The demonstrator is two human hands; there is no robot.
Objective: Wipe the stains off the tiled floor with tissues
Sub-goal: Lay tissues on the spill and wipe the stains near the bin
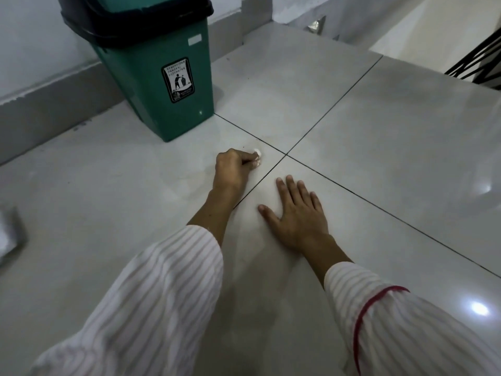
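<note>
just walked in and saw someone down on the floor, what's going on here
A person is cleaning the tiled floor. The left hand grips a small white tissue wad and holds it to a tile close to where the grout lines cross, in front of a green bin. The right hand lies flat on the next tile, fingers spread, seemingly for support.

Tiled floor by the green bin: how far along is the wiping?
Mid-wipe. The left hand grips a small white wadded tissue against the glossy grey tiled floor; tiny dark specks remain beside it. The right hand rests flat. Nearer tiles look clean.
</note>
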